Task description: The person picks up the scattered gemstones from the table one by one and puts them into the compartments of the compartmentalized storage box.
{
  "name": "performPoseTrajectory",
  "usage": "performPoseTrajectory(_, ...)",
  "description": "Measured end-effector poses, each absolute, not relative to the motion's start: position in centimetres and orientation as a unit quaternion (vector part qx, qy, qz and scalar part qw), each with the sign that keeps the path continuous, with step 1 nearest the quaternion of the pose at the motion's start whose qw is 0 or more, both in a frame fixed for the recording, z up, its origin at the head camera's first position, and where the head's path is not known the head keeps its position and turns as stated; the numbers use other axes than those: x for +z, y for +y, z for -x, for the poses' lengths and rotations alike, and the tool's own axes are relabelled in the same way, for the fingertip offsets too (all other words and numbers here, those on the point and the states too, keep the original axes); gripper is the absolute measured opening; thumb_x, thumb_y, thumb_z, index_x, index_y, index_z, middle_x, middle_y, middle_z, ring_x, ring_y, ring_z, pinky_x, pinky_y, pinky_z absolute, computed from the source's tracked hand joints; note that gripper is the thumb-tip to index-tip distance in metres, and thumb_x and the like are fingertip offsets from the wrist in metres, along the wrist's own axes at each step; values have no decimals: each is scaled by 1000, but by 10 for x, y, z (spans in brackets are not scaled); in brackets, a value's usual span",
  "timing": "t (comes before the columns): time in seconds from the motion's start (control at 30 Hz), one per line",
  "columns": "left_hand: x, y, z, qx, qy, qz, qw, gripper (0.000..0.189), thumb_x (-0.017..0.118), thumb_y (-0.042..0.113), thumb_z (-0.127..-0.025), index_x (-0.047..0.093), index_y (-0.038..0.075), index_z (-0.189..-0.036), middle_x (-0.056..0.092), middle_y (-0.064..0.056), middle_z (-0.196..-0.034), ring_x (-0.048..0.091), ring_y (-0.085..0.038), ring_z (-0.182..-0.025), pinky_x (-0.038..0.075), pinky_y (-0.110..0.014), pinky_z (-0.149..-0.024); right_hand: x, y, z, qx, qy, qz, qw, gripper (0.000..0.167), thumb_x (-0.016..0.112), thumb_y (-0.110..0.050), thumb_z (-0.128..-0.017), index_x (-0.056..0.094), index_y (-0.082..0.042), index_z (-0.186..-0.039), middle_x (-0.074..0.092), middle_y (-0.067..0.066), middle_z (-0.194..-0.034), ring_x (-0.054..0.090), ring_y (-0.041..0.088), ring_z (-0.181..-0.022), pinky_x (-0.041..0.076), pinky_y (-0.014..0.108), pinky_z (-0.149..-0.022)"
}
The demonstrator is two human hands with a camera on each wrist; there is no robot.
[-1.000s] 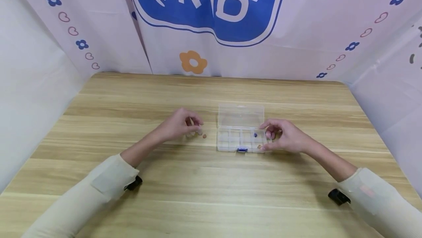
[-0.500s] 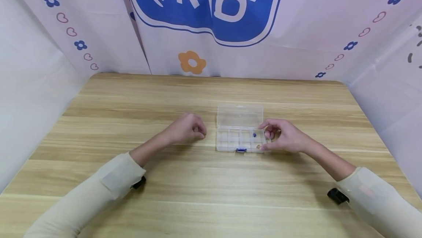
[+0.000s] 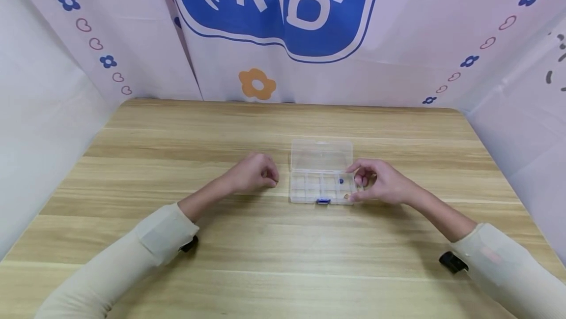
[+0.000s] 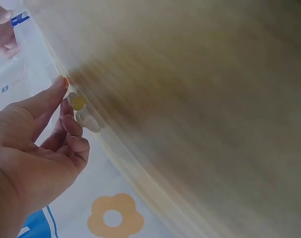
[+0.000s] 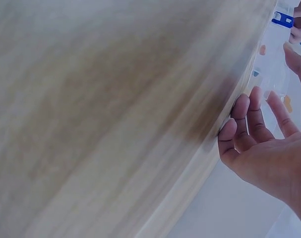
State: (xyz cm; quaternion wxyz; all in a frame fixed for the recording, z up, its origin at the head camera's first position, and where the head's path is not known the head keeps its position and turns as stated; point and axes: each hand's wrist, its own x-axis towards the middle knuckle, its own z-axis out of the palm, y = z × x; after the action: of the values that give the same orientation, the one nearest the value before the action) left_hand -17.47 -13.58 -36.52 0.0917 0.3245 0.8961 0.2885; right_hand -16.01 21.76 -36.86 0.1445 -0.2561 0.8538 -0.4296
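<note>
Cream long sleeves (image 3: pixel 117 267), black devices (image 3: pixel 453 262) under cuffs (image 3: pixel 170 230), bare hands (image 3: pixel 386 181).

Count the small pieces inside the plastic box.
2: a blue piece in the rightmost back compartment, an orange piece in the rightmost front compartment. The right hand may hide others.

Orange flower (image 3: pixel 268 86) on white backdrop (image 3: pixel 336 85)

Backed by a white sheet (image 3: pixel 384 83) (printed with a blue sign (image 3: pixel 327 43) and, lower, an orange flower (image 3: pixel 268 84)), flanked by pale walls (image 3: pixel 35 112) on both sides. Filled below by a wood-grained counter (image 3: pixel 283 260), rounded at its far corners.
</note>
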Motion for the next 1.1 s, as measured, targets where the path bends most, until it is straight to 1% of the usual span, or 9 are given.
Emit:
performPoseTrajectory(0.2,-365,-134,174,297,897,-313,94,7,83,0,-85,77,5,-84,70,-1,-83,60,-11,-75,51,-25,-70,-370,218,160,-429,853,259,143,51,94,-9,-75,67,4,-117,61,7,-86,56,22,-80,49,26,-71)
performPoseTrajectory(0.47,-361,-133,174,314,894,-302,102,7,82,-1,-86,76,4,-87,72,-3,-85,62,-12,-75,54,-27,-71,-368,217,161,-426,855,258,143,52,94,-9,-75,67,5,-117,62,7,-86,56,22,-80,48,25,-70)
performPoseTrajectory(0.7,-360,-132,175,323,893,-296,108,6,80,-1,-87,76,4,-86,72,-1,-82,61,-12,-76,53,-28,-73,-370,217,163,-419,858,261,142,51,93,-10,-75,67,4,-117,62,8,-86,56,22,-80,48,25,-70)
performPoseTrajectory(0.97,-359,-130,175,347,884,-291,118,8,83,2,-86,76,4,-88,72,-1,-82,62,-12,-76,53,-26,-72,-370,218,163,-422,857,256,150,51,93,-8,-76,67,4,-118,62,8,-87,56,22,-81,48,25,-70)
performPoseTrajectory(1.1,-356,-129,175,360,877,-296,120,8,83,2,-85,76,3,-89,72,-1,-82,61,-12,-75,51,-26,-70,-369,218,162,-422,857,255,152,52,93,-9,-75,67,4,-118,62,8,-87,56,23,-81,48,25,-70)
